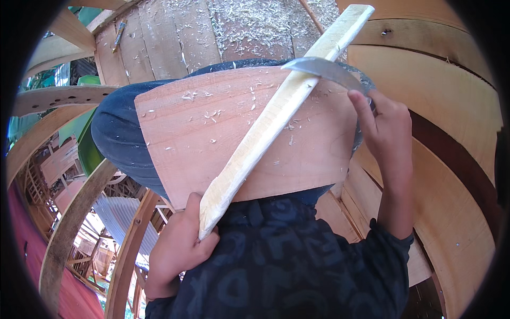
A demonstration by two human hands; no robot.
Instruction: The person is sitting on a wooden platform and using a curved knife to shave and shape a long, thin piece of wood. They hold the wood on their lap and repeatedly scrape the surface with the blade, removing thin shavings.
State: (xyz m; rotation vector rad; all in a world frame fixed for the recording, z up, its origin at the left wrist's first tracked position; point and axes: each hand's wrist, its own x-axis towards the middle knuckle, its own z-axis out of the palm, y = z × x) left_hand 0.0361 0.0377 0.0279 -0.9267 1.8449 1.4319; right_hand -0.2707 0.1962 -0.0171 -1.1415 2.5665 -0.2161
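Note:
A long pale strip of wood (264, 127) slants from near my body up to the far right. Its near end is gripped by my left hand (183, 245), fingers wrapped round it. My right hand (390, 119) is closed on a knife (330, 70); the handle is hidden in the fist. The curved metal blade lies across the strip's upper part, its tip reaching past the left edge. Under the strip, a flat reddish wooden board (196, 141) rests over my lap, sprinkled with small shavings.
Wood shavings (255, 26) are heaped on the plank floor (159, 37) beyond my knees. A small narrow packet (119, 36) lies at the far left. Plank walls (430, 90) stand close on the right. Wooden rails (79, 218) and a green plastic chair (90, 143) are to the left.

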